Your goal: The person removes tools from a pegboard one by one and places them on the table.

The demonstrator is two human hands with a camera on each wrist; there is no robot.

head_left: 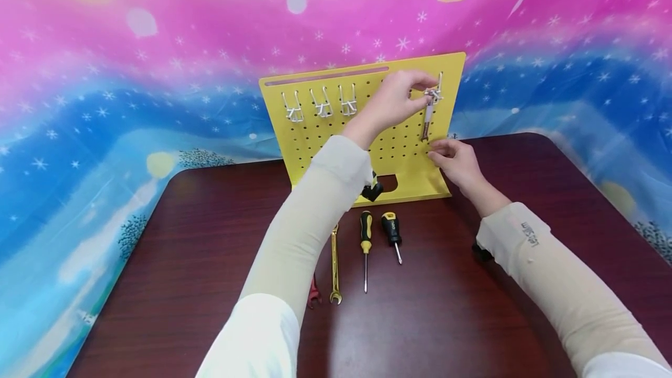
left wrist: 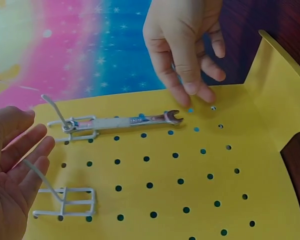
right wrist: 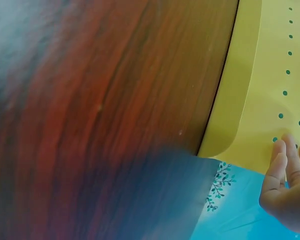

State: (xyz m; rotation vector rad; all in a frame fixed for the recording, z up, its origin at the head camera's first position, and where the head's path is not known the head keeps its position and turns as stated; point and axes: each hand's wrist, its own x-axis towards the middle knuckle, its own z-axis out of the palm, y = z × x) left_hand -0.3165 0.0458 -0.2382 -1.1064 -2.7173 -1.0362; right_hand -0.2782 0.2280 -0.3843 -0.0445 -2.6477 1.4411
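A silver wrench [head_left: 427, 116] hangs by its ring end from a white wire hook [left wrist: 85, 131] on the right side of the yellow pegboard [head_left: 399, 142]. Its open jaw end points down. My left hand [head_left: 395, 100] is beside that hook, its fingers loosely bent and holding nothing; the left wrist view shows a gap between them and the wrench. Just below the wrench's lower end is my right hand [head_left: 455, 162], fingers relaxed, nothing in its grasp. In the right wrist view its fingertips [right wrist: 288, 142] overlap the edge of the board.
Several more white hooks [head_left: 348, 101] line the upper board. On the dark wooden table [head_left: 220, 261] lie a long yellow-black screwdriver [head_left: 366, 232], a stubby screwdriver [head_left: 391, 227], a gold wrench [head_left: 335, 264] and a red wrench [head_left: 314, 295], partly behind my left sleeve.
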